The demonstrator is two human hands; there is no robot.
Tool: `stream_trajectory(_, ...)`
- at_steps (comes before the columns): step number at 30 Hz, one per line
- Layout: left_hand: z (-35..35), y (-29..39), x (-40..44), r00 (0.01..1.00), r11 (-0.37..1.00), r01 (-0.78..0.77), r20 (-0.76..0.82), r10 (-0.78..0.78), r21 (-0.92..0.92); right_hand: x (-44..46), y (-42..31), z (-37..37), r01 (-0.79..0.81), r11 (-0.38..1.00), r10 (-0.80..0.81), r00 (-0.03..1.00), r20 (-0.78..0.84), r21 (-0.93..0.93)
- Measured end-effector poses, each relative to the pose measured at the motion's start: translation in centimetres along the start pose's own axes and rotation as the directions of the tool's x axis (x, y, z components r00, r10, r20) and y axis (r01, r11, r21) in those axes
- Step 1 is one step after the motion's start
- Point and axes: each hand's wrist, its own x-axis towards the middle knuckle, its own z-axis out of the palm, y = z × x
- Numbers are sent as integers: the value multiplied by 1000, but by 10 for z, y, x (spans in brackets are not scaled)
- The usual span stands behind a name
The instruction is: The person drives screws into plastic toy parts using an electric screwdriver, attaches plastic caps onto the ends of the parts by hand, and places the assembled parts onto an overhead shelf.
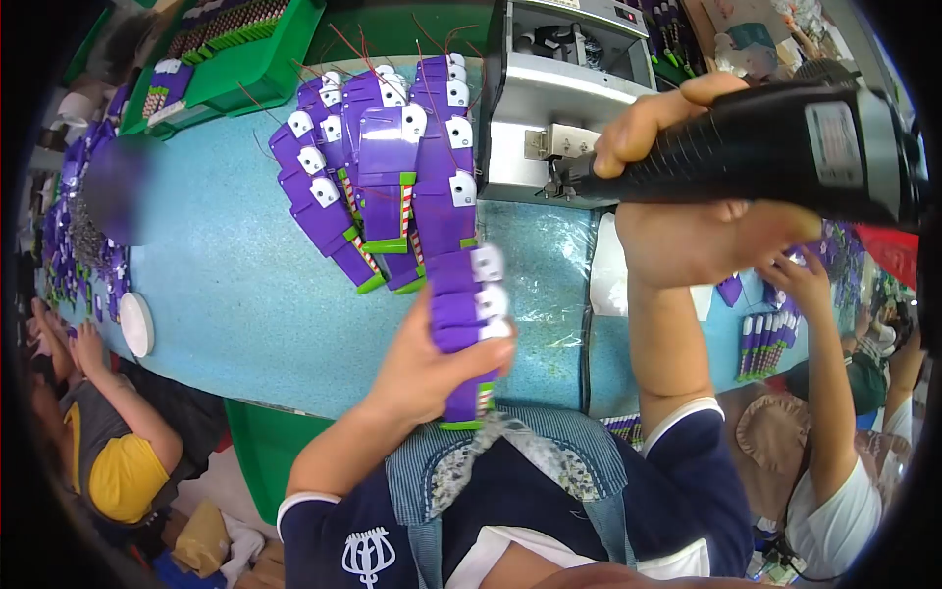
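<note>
My left hand (422, 363) is closed around a short stack of purple plastic pieces (453, 314), just above the table edge in front of my body. The pieces have white round-holed tabs, green ends and a striped strip; motion blurs them slightly. My right hand (653, 128) is wrapped round a black handheld tool (756, 147) with a ribbed grip and a pale label. The tool is close to the camera, and its kind cannot be made out. Beyond my left hand, similar purple pieces (388, 147) lie in overlapping rows, several with thin red wires.
A grey metal machine (535, 147) stands behind the tool's tip. A green tray (235, 79) with more pieces is at the back left. A white round lid or dish (136, 325) sits at the left edge. Other people work on both sides; more purple pieces (765, 344) lie at right.
</note>
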Motion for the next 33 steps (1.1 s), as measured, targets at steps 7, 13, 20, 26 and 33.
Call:
stream_trajectory(7,30,-2,22,983,971,184,8,-185,-153,-20,-50,33,-205,976,190,967,-167,-77)
stream_trajectory(13,30,-8,26,987,969,163,37,-159,-185,-34,-46,32,-167,979,166,986,-22,-118)
stream_trajectory(20,27,-11,31,983,968,182,24,-181,-174,-41,-36,29,-166,979,168,986,13,-115)
stream_trajectory(26,30,-6,39,979,964,203,12,-204,-175,-12,-32,16,-170,970,173,985,0,-171)
stream_trajectory(33,24,-18,42,977,965,208,-20,-214,-157,0,-15,7,-120,990,119,993,-17,-73)
